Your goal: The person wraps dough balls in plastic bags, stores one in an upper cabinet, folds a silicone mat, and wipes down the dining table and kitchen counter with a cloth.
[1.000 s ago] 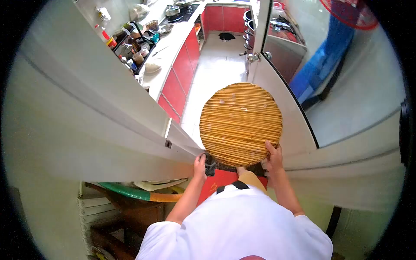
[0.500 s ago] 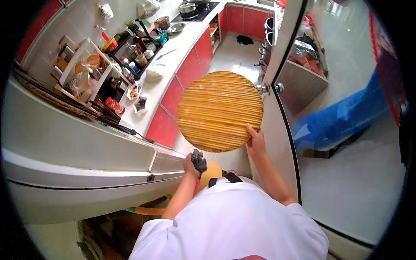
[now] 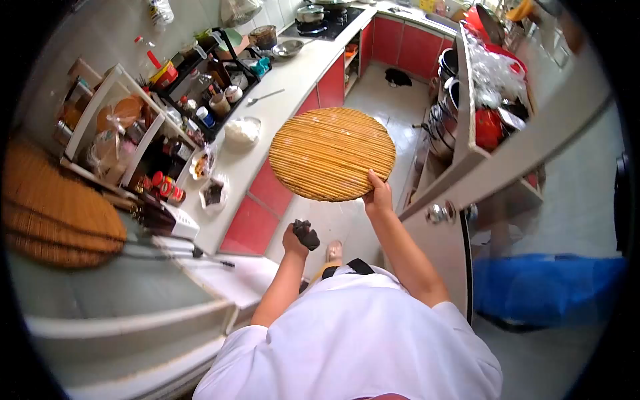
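Note:
A round, flat mat of yellow-brown stalks laid side by side (image 3: 332,153) is held out in front of me. My right hand (image 3: 378,195) grips its lower right edge, with the thumb on top and the other fingers hidden beneath. Lower and to the left, my left hand (image 3: 293,240) is closed round a crumpled dark grey cloth (image 3: 307,235). The cloth sticks out on the right side of the fist, apart from the mat.
On the left runs a white counter (image 3: 280,103) over red cabinets (image 3: 250,227), bearing a bottle rack (image 3: 200,100) and bagged food. A glass door with a round knob (image 3: 440,213) stands on the right, beside shelves of pots (image 3: 445,120). Ahead lies a dark cloth (image 3: 398,77) on the floor.
My view has moved forward into the kitchen, past the door. The mat is tilted flatter and sits slightly further left in view. Both hands keep their hold.

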`<state>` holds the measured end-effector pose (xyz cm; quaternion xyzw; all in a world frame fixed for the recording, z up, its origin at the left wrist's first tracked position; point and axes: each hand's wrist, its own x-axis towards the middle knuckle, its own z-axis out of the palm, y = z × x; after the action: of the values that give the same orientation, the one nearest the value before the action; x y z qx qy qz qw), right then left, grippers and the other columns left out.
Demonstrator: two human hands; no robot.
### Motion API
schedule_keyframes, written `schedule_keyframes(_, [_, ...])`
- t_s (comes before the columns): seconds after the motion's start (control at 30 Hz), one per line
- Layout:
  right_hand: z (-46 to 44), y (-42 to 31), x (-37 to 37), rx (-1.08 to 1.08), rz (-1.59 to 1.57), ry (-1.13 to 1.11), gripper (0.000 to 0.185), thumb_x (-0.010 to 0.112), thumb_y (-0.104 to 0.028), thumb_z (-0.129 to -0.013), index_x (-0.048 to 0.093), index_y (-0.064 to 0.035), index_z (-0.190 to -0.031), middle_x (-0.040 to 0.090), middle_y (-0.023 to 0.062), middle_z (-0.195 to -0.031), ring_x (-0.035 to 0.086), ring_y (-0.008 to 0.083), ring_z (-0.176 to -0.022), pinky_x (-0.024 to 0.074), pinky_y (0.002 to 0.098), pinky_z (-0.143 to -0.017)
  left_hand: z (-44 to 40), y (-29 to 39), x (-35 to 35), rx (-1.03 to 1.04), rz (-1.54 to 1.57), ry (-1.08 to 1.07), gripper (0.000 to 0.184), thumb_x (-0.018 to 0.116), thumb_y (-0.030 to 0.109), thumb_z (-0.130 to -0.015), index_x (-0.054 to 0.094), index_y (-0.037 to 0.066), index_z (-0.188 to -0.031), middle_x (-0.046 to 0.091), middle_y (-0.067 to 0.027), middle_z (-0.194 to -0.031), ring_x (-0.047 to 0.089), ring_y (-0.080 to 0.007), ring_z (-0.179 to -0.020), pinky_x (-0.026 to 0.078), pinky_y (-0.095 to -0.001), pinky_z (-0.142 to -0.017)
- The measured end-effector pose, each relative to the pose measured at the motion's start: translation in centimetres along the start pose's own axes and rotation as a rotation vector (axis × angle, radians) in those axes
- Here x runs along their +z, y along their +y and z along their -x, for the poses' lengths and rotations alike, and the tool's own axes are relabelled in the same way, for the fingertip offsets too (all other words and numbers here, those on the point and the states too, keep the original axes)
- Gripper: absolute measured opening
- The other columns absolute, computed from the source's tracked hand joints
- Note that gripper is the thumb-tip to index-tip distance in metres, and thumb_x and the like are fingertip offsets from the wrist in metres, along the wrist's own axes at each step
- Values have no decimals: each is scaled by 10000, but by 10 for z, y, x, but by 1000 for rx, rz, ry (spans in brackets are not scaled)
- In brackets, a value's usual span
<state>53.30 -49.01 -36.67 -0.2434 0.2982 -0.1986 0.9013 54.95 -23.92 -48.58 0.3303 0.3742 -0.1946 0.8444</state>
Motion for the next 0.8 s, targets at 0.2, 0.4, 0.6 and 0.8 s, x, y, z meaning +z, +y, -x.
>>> schedule_keyframes(0.2, [-111,14,36,-3,-20,59,306,605,-133,-870,500,-30,-1138,601,81,-1059,616,219,-925,539,353,-771,-64,26,103,-12,-106,-49,228,440,233,-922,572,49,-947,635,-121,-831,619,-239,-701,518,-364,-597])
schedule_keyframes(0.4, [-199,17,44,-11,-75,65,389,641,-125,-841,482,-57,-1191,584,83,-1105,599,237,-976,539,376,-800,-111,52,162,-98,-142,-138,193,500,216,-900,561,57,-990,636,-104,-868,617,-222,-694,533,-379,-619])
schedule_keyframes(0.6, [-309,3,55,27,-37,22,408,633,-130,-847,460,-64,-1211,577,88,-1133,602,241,-976,541,384,-792,-148,69,247,-13,-113,-50,179,517,208,-892,562,84,-1013,629,-100,-908,616,-229,-719,534,-383,-642])
schedule_keyframes(0.8, [-427,-3,95,132,41,-29,376,608,-146,-865,466,-64,-1204,587,81,-1128,607,233,-972,542,373,-777,-201,116,324,200,-48,-42,214,493,208,-907,527,93,-1084,604,-105,-1019,605,-240,-865,533,-374,-667])
